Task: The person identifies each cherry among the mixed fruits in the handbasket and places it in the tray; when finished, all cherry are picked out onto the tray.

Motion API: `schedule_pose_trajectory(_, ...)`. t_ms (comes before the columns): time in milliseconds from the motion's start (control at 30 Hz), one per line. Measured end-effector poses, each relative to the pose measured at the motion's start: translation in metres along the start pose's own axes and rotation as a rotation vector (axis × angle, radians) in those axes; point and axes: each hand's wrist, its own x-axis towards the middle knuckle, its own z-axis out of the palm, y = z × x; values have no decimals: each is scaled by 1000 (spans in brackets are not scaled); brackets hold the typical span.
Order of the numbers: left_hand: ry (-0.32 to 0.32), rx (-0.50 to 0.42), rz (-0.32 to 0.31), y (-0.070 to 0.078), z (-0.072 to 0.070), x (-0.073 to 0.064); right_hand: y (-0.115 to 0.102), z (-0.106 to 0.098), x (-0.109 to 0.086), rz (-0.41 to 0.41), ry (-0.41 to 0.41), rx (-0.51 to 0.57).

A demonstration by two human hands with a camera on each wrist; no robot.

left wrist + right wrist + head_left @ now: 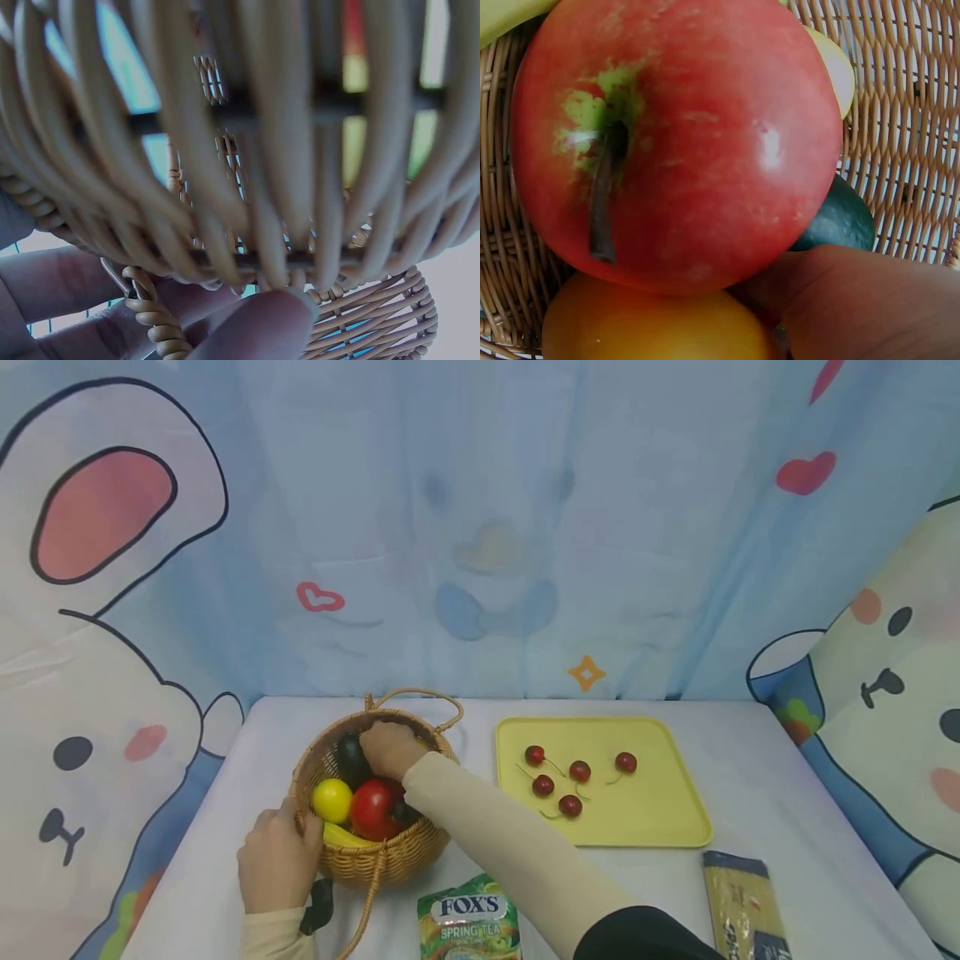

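A round wicker basket [390,864] with rope-like handles stands tilted on the left of the table. My left hand [277,860] grips its near-left rim; the left wrist view shows the thumb [262,326] against the woven edge. Inside lie a red apple [690,150], a yellow fruit [332,800], a banana [343,837] and a dark green fruit [351,762]. My right hand [390,750] reaches down into the basket, beside the dark green fruit. An orange-yellow fruit [652,326] is close to it in the right wrist view. The right fingertips are hidden.
Several cherries [570,807] lie on a yellow tray [645,827] right of the basket. A green FOX'S candy bag [468,918] lies at the front, below the right forearm. A brownish-yellow packet [746,906] is at front right. A printed curtain [487,460] hangs behind the table.
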Motion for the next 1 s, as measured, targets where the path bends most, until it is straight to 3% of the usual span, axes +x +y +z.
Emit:
schedule_pose_trajectory(333,3,9,-7,0,1,-1,1,1,4,-10,77,83)
schedule_pose_trajectory(533,2,-1,-17,0,2,-1,3,-7,0,-27,83,146)
schedule_pose_trajectory(733,2,-7,-10,1,3,-2,13,-27,-16,-141,70,211)
schedule_pose_trajectory(1000,-5,0,-23,0,1,-1,37,-43,-46,-247,139,432)
